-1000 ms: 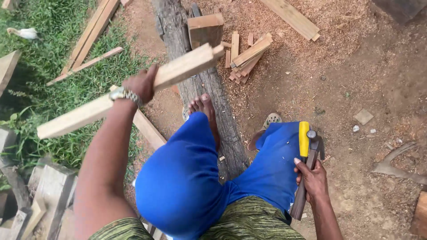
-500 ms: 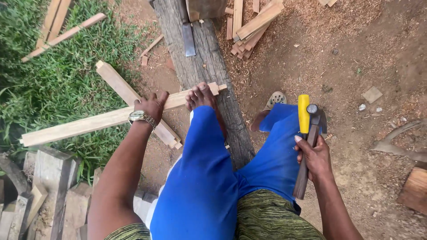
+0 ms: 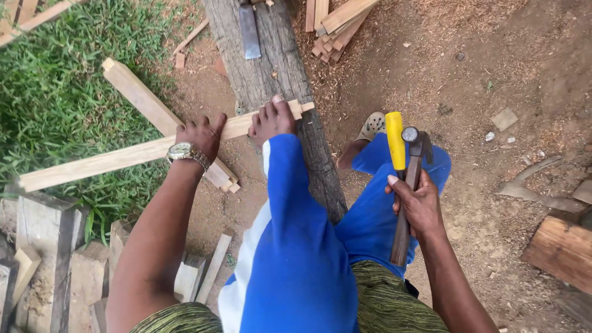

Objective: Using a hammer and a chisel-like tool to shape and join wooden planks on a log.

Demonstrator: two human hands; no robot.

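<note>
The right hand is clenched around a wooden-handled claw hammer and a yellow-handled chisel. The left hand presses flat on a long pale wooden batten, which a bare foot pins across the weathered log. No tool touches the batten yet.

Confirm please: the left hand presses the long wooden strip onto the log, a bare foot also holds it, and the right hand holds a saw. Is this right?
Not quite. In the head view, the right hand holds a hammer together with a yellow-handled tool, not a saw. The rest stands: the left hand presses the long wooden strip onto the log, and a bare foot also holds it.
</note>
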